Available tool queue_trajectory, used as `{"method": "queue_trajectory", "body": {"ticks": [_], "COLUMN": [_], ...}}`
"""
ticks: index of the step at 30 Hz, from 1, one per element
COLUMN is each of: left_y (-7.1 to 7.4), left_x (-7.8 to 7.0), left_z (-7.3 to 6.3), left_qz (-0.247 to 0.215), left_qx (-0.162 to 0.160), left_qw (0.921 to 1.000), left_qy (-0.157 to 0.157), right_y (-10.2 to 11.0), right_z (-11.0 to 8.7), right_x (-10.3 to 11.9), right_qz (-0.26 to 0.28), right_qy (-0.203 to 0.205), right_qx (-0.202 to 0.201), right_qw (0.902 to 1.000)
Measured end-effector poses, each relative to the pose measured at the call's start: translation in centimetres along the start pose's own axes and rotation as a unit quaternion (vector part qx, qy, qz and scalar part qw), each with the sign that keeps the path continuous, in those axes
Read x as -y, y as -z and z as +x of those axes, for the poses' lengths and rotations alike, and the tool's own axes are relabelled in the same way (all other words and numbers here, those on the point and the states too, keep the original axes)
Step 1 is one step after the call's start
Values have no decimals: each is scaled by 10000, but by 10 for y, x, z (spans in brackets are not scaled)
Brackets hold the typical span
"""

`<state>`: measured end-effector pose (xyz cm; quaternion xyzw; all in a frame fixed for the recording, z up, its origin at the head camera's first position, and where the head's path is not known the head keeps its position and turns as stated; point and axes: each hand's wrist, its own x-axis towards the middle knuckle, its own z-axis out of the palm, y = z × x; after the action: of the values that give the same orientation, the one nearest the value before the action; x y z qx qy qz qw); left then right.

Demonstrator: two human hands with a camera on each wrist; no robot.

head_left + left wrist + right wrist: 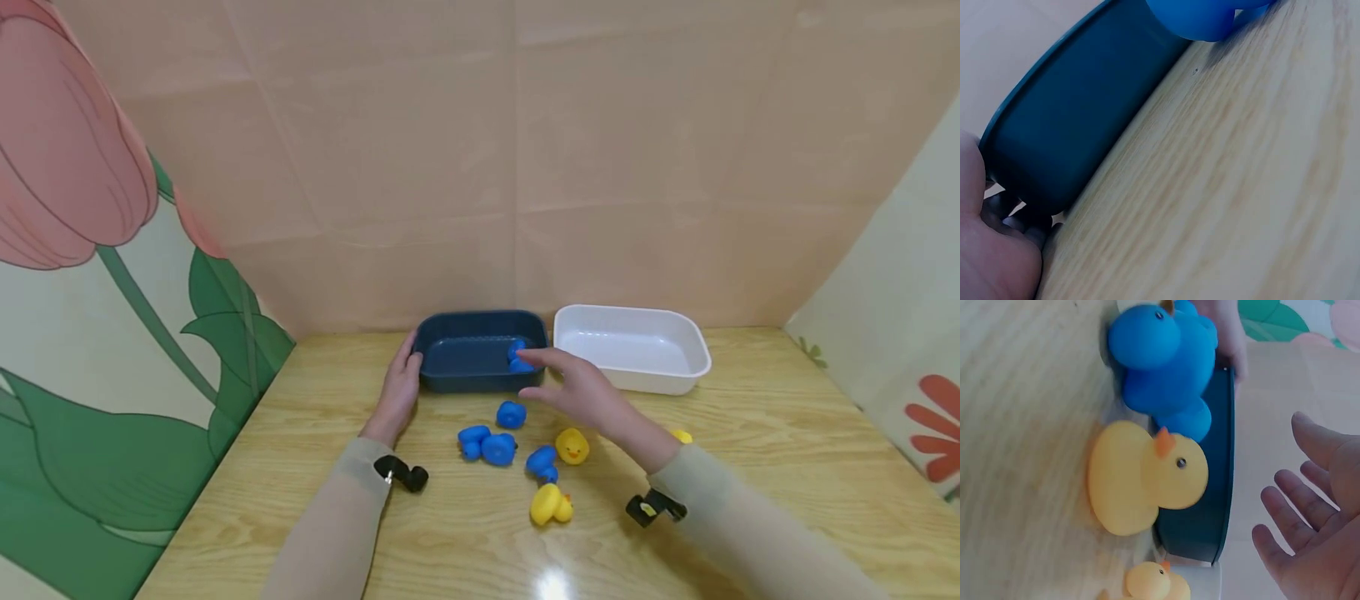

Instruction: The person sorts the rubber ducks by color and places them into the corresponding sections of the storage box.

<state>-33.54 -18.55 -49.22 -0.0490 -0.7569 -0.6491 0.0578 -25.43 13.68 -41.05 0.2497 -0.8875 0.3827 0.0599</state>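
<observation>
A dark blue tray (480,385) stands at the back of the table, and my left hand (397,387) holds its left end. In the left wrist view, the thumb is by the rim and the fingers bend around the tray's corner. My right hand (577,387) hovers over the tray's front right, thumb and fingers spread apart with nothing between them. Just beyond its fingertips, a blue rubber duck (517,360) lies inside the tray, partly hidden by the hand. Blue rubber ducks (498,450) and yellow rubber ducks (572,447) lie on the table in front.
A white tray (667,383) stands right of the dark blue one, with no ducks visible in it. Another yellow duck (682,436) shows partly behind the right forearm. A wall sheet (517,167) hangs directly behind the trays.
</observation>
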Motion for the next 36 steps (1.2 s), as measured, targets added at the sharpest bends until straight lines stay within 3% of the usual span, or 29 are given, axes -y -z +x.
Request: {"method": "queue_trajectory", "body": {"ticks": [19,29,36], "left_y": [0,-1,-1], "left_x": [5,2,1], "left_z": [1,0,1], "left_qz": [-48,36,-9], "left_qx": [-59,-133,-125], "left_qw": [10000,9998,9999], "left_qy": [54,110,64], "right_y": [-25,-31,-32], "right_z": [-19,-13,-6], "right_x": [-9,-26,-31], "right_qz": [299,326,191], "right_qy": [-192,-235,3], "right_qx": [719,1141,1284], "right_qw": [9968,9926,9915]}}
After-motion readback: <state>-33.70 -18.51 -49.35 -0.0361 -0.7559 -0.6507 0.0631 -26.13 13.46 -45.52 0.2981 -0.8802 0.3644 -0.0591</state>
